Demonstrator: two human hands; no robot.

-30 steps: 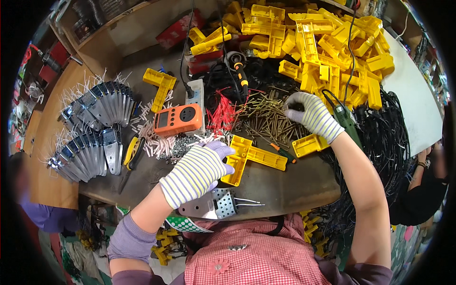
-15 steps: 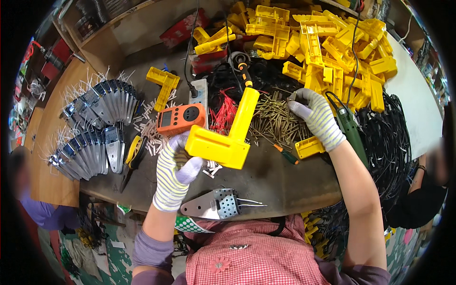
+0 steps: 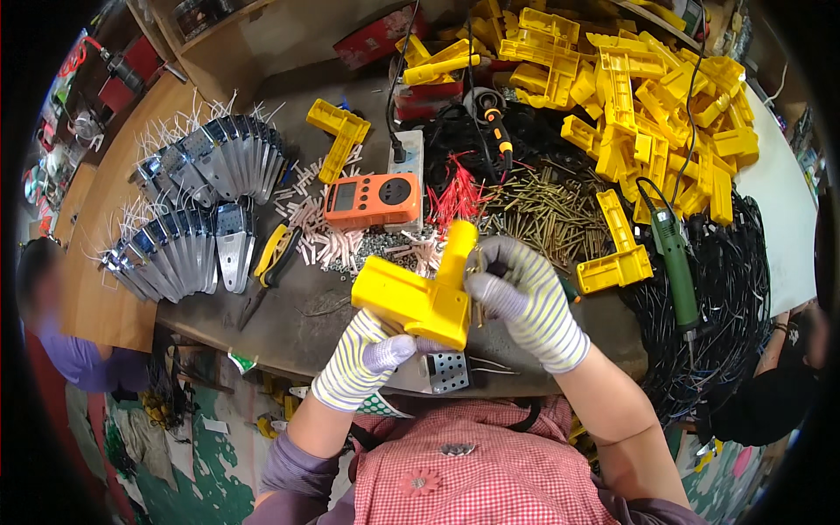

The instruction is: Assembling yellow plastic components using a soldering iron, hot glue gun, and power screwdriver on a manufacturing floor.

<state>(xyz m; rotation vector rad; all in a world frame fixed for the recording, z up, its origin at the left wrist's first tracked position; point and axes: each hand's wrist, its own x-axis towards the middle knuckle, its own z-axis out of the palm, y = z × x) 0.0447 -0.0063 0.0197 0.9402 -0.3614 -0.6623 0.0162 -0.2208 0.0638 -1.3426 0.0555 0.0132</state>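
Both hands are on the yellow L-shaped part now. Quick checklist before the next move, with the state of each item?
1. Left hand gripping the yellow L-shaped plastic part from below: ok.
2. Right hand on the part's upright arm: ok, fingers lie against it.
3. Screw pinched in the right fingers: cannot tell, something thin shows there but is too small.
4. Brass screws pile close to the right hand: ok.
5. Green electric screwdriver lying free on the black cables: ok, untouched.
6. Perforated metal bracket at the table edge, under the part: ok, apart from both hands.
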